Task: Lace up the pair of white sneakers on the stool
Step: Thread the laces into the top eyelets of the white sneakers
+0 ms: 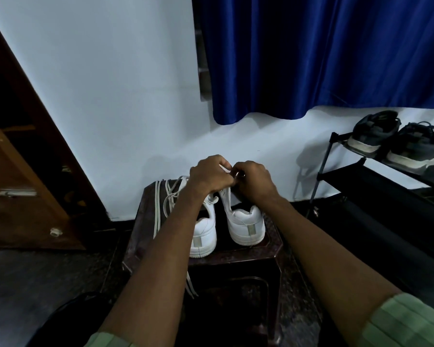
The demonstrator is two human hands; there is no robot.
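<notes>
White sneakers are set side by side on a dark stool [273, 242], heels toward the camera: the left sneaker [204, 231] and the right sneaker [246, 221]. Both hands are held together over the front of the right sneaker. A white lace [224, 169] is pinched between the curled fingers of the left hand [208, 175] and those of the right hand [254, 180] (the fingertips themselves are hidden). Loose laces [167, 196] are draped over the stool's left side, one end hanging below the seat. A pair of dark shoes [396, 141] is kept on a black rack [361, 176] at right, beneath a blue curtain [323, 53].
</notes>
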